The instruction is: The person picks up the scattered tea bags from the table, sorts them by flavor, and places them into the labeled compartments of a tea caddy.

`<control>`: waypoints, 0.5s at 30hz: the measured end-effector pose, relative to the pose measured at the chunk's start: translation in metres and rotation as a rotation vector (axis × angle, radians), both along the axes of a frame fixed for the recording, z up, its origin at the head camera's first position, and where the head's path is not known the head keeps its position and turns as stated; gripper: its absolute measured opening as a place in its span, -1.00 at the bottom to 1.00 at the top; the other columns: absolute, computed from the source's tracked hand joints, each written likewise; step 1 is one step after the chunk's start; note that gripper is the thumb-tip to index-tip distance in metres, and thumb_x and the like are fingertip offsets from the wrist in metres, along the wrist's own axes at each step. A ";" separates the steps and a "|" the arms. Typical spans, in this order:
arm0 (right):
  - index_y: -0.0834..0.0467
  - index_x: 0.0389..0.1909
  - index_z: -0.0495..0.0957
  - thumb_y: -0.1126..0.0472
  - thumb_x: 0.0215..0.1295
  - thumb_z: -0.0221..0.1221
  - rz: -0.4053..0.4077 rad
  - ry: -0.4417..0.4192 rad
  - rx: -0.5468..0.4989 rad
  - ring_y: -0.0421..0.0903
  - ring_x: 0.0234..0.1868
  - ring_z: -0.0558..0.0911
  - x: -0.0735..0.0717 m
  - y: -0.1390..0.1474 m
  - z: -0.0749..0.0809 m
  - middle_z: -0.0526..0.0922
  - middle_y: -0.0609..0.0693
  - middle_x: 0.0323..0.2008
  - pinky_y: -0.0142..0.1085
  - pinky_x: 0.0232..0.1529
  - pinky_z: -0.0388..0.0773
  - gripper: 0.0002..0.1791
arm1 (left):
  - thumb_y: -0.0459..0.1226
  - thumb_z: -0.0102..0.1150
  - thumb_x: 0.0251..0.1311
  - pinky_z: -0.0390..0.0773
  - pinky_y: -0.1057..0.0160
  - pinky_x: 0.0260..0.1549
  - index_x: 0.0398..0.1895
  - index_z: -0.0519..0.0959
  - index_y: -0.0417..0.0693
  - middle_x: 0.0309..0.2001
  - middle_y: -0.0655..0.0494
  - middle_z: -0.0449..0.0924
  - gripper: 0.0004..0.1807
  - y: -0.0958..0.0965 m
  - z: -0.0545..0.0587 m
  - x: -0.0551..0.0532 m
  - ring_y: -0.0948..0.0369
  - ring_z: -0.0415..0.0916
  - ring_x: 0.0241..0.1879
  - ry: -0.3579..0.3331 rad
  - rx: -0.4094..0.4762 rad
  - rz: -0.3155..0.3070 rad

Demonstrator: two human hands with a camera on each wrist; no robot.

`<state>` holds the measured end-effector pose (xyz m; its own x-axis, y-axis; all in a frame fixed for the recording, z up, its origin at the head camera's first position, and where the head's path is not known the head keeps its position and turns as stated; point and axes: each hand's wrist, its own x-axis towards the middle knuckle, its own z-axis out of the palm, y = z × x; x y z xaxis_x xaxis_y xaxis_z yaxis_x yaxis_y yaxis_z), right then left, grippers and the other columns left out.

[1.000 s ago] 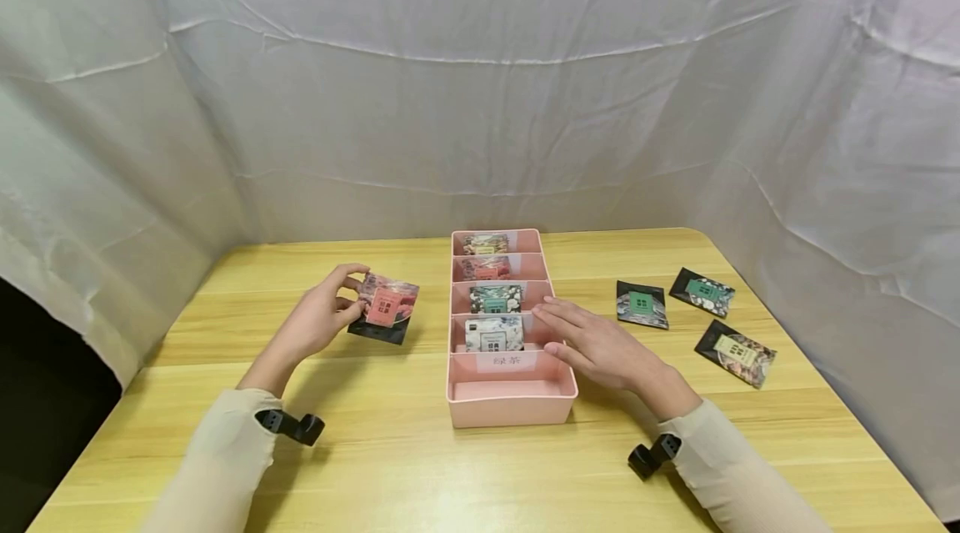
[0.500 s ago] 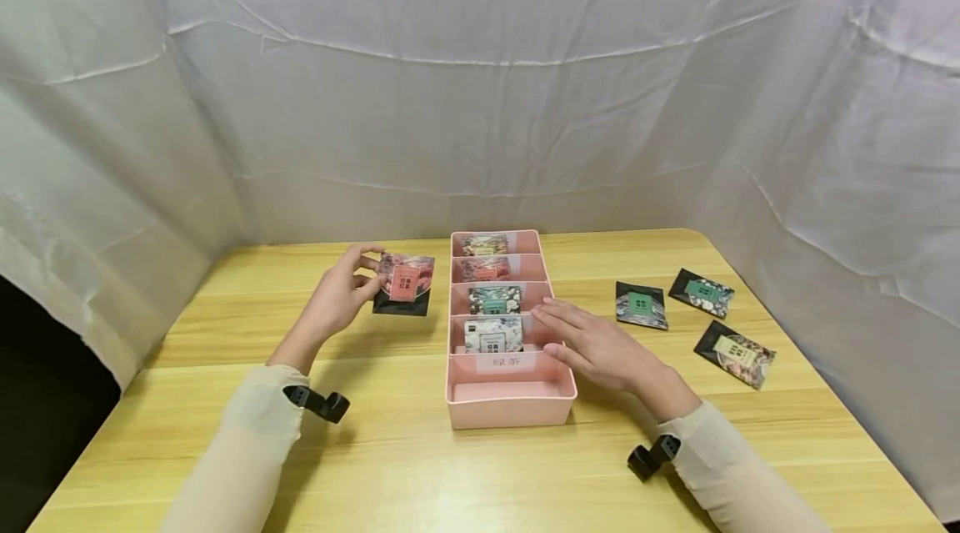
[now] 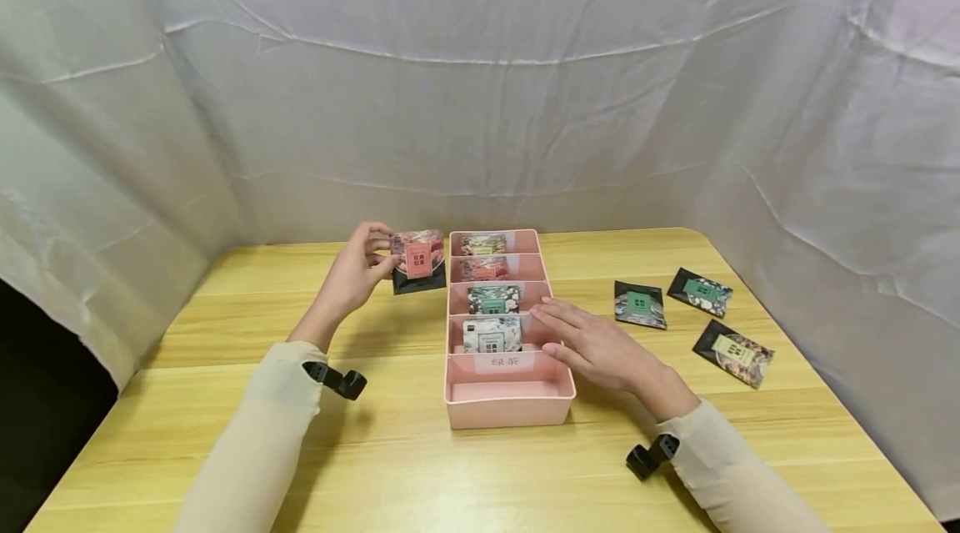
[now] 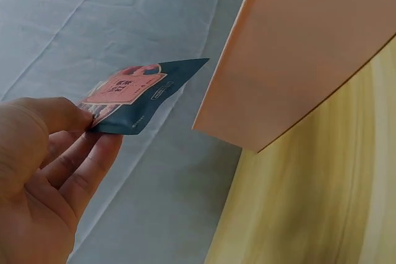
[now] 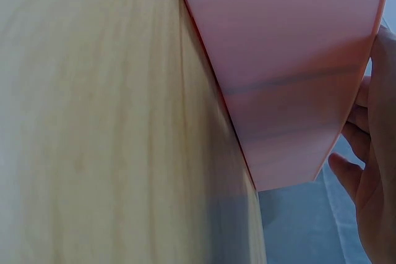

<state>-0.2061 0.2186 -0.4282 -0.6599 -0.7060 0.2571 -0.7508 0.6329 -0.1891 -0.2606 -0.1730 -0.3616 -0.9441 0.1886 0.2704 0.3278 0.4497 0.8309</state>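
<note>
My left hand (image 3: pixel 356 270) pinches a black and pink tea sachet (image 3: pixel 418 260) by its left edge, held up just left of the pink divided box (image 3: pixel 510 412). In the left wrist view the sachet (image 4: pixel 139 97) tilts, its far corner close to the box wall (image 4: pixel 291 60). My right hand (image 3: pixel 596 345) rests with extended fingers on the right rim of the box. Four of the box's compartments hold sachets: a yellow-labelled one (image 3: pixel 484 245), a pink one (image 3: pixel 483 269), a green one (image 3: pixel 495 299) and a white one (image 3: pixel 492 334). The front compartment has a paper label.
On the wooden table (image 3: pixel 405 475) to the right lie a green-labelled sachet (image 3: pixel 640 304), another green-labelled sachet (image 3: pixel 701 292) and a yellow-labelled sachet (image 3: pixel 735 353). A pale curtain (image 3: pixel 480 124) hangs behind the table and along its sides.
My left hand has carried the pink-labelled sachet right and away from me, up to the left side of the box. The right hand has stayed in place on the rim.
</note>
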 end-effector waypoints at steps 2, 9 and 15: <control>0.02 0.49 0.20 -0.10 0.53 -0.10 0.000 -0.001 0.000 0.04 0.47 0.15 0.000 0.000 0.000 0.21 0.09 0.46 0.08 0.35 0.22 -0.40 | -0.45 0.09 0.36 0.66 0.00 -0.19 0.23 0.21 -0.20 0.07 -0.26 0.52 -0.56 0.003 0.002 -0.004 -0.10 0.59 -0.10 -0.005 0.018 -0.006; 0.03 0.49 0.20 -0.09 0.52 -0.09 0.005 0.004 0.006 0.04 0.47 0.14 -0.001 0.000 0.000 0.21 0.09 0.46 0.06 0.36 0.22 -0.40 | -0.44 0.06 0.38 0.69 0.08 -0.25 0.43 0.22 0.04 0.01 -0.19 0.48 -0.40 0.014 0.007 -0.016 -0.08 0.60 -0.10 0.016 -0.022 -0.035; 0.03 0.49 0.21 -0.09 0.52 -0.09 0.009 -0.002 0.004 0.03 0.47 0.14 0.000 0.000 0.002 0.21 0.09 0.46 0.06 0.36 0.22 -0.40 | -0.39 0.05 0.40 0.69 0.13 -0.28 0.40 0.35 0.05 -0.01 -0.16 0.51 -0.48 0.024 0.010 -0.024 -0.03 0.64 -0.18 0.030 -0.096 -0.043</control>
<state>-0.2064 0.2190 -0.4266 -0.6542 -0.7128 0.2527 -0.7559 0.6270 -0.1884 -0.2849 -0.1488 -0.3512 -0.9262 0.2550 0.2776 0.3729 0.5117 0.7740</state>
